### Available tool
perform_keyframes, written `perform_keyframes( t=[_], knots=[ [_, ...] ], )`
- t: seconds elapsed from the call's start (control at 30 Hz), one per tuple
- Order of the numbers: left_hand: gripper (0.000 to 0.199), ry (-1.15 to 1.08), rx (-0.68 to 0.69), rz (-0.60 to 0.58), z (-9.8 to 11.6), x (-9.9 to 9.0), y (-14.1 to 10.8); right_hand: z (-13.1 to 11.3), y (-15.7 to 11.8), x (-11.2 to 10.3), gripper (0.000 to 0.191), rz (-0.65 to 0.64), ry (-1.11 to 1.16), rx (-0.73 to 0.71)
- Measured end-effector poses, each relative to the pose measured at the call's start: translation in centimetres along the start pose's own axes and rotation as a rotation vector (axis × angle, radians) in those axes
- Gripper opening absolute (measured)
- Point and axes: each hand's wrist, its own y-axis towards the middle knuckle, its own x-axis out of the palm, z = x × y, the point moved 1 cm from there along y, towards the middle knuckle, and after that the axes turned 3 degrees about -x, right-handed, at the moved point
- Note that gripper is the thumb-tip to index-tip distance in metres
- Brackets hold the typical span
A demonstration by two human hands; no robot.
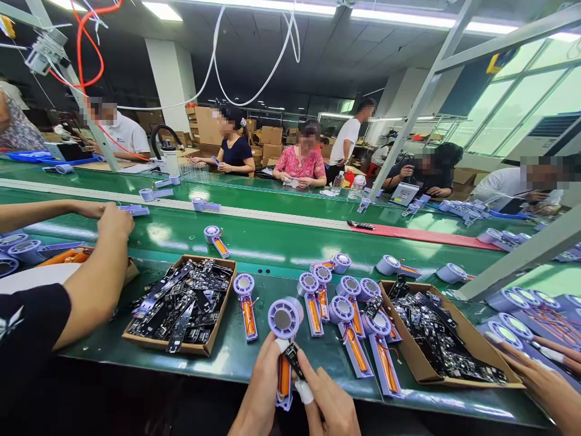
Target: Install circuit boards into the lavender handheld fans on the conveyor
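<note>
Near the bench's front edge, my left hand is wrapped round a lilac fan unit with a round head and an orange battery in its open handle. My right hand pinches a small black circuit board against the upper part of that handle. White coverings show on fingertips of both hands. Similar lilac units lie to the right, some with thin red wires, and a single unit lies to the left.
Cardboard trays of black circuit boards stand at left and right. A co-worker's arms reach in at left; another person's hands are at right. A green conveyor runs behind.
</note>
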Motion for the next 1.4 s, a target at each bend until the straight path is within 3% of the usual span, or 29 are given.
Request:
perform_keyframes(
  t=[0.17, 0.37, 0.43, 0.6, 0.8, 0.9, 1.1, 1.17, 1.27, 1.4],
  knots=[
    [0.032, 0.014, 0.007, 0.078, -0.2, 0.4, 0.1, -0.1, 0.4, -0.4, 0.051, -0.019, -0.087, -0.067],
    [0.04, -0.048, -0.059, -0.083, -0.4, 0.2, 0.3, -0.5, 1.1, -1.0, 0.048, 0.028, -0.032, 0.014],
    [0.039, -0.037, -0.022, -0.081, -0.4, 0.1, 0.1, -0.7, 1.5, -1.1, 0.048, 0.028, -0.002, 0.023],
    [0.04, 0.245, 0.135, -0.016, -0.8, 0.0, -0.2, -1.1, 2.2, -0.6, 0.047, 0.059, 0.079, 0.04],
    [0.055, 0.42, 0.133, 0.044, -2.0, -0.1, 0.2, -1.6, 2.0, 1.1, 0.049, 0.033, 0.044, 0.12],
    [0.061, 0.411, 0.114, 0.082, -2.1, -0.1, 0.3, -1.5, 2.0, 1.3, 0.058, -0.084, -0.056, 0.148],
    [0.053, 0.347, 0.155, 0.166, -1.8, -1.2, 0.9, -1.0, 3.0, -0.8, 0.084, -0.552, -0.192, 0.063],
    [0.049, 0.306, 0.161, 0.181, -1.9, -1.7, 1.2, -1.0, 3.8, -1.7, 0.087, -0.637, -0.189, 0.053],
    [0.046, 0.136, 0.131, 0.155, -2.0, -1.8, 1.9, -1.0, 5.0, -2.4, 0.081, -0.592, -0.054, 0.137],
    [0.053, -0.122, -0.001, 0.014, -2.0, -1.1, 2.4, -0.4, 4.9, -1.1, 0.084, -0.469, 0.442, 0.375]
  ],
)
